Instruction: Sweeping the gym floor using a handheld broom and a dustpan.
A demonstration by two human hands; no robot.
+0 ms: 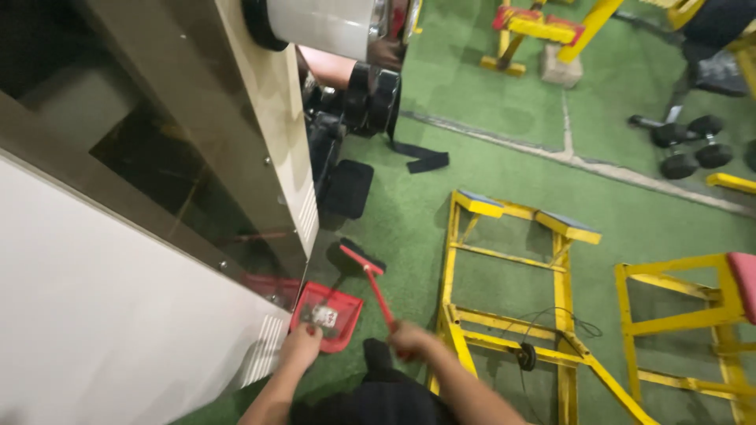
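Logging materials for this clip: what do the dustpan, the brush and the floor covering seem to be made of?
Dustpan: likely moulded plastic, uniform glossy red. Brush: red handle and head, probably plastic; dark bristles, fibre unclear. Floor: green artificial turf, matte and fuzzy, with seams showing.

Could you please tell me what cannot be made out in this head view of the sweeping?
- Dustpan contents: too small and blurred.
- Dustpan handle: hidden under the left hand.
- Brush bristles: in dark shadow.
- Right hand grip: motion-blurred.
- Yellow frame: its lower part is cut off by the bottom edge.
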